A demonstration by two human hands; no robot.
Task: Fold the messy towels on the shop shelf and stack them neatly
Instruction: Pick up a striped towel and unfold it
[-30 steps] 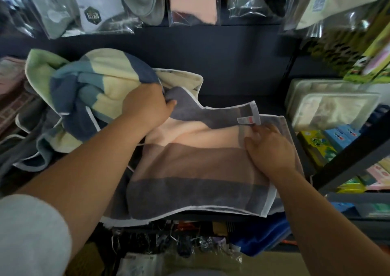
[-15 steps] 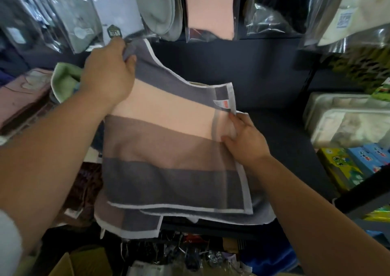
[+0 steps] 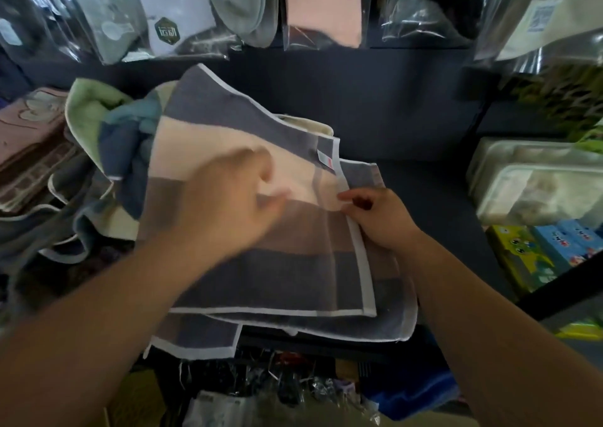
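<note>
A striped towel [image 3: 293, 263] in grey, peach and brown with a white border lies folded over itself on the dark shelf [image 3: 424, 198]. Its far grey corner stands up toward the back. My left hand [image 3: 228, 204], blurred by motion, hovers over the towel's middle with loosely spread fingers and holds nothing. My right hand [image 3: 375, 217] pinches the towel's right white edge just below its red label [image 3: 324, 159]. A crumpled green, blue and cream towel [image 3: 107, 139] lies bunched behind the striped towel on the left.
Bagged goods [image 3: 169, 18] hang along the back above the shelf. Folded pink and brown cloths [image 3: 29, 152] lie at far left. Pale packages [image 3: 538, 185] and coloured boxes [image 3: 548, 250] fill the right side. Clutter sits below the shelf's front edge.
My left hand let go of the towel's raised grey corner and swept down and right over the towel's middle. The right hand stayed pinching the right edge.
</note>
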